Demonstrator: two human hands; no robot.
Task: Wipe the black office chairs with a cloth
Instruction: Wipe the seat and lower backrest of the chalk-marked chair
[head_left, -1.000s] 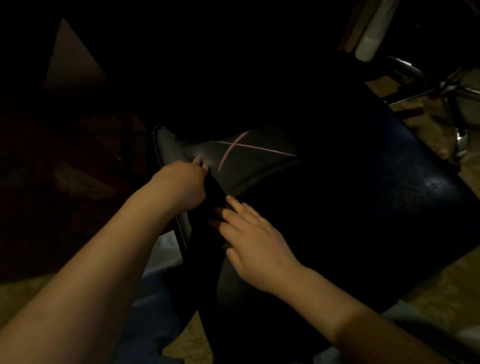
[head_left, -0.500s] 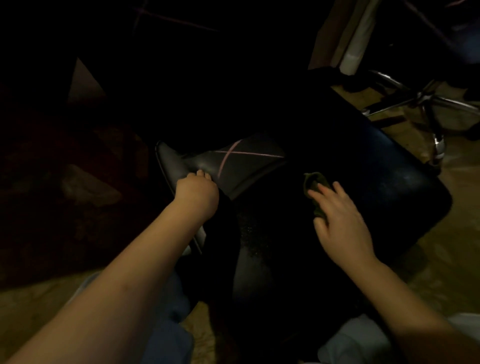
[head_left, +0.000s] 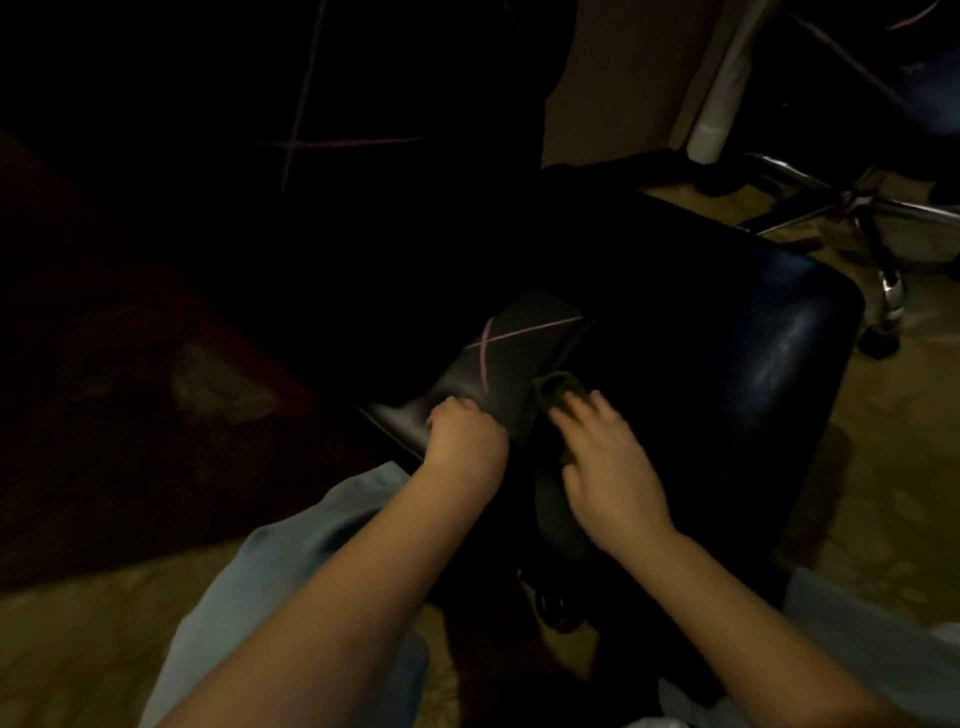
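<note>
On the black office chair (head_left: 727, 353), the left hand (head_left: 465, 436) gripped its padded edge with curled fingers while the right hand (head_left: 610, 467) pressed a dark cloth (head_left: 556, 387) flat, fingers extended.

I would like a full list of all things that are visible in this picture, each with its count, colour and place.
black office chair: one, black, with pink crossed lines on one padded part, centre
cloth: one, dark green, on the chair under the right fingers
second chair base: one, chrome, top right, on the floor
post: one, white, top right, behind the chair
floor: one, beige, right side and bottom left
trousers: one pair, light blue, bottom, under the arms
left hand: one, grips the edge of the padded part with the pink lines
right hand: one, presses flat on the cloth
</note>
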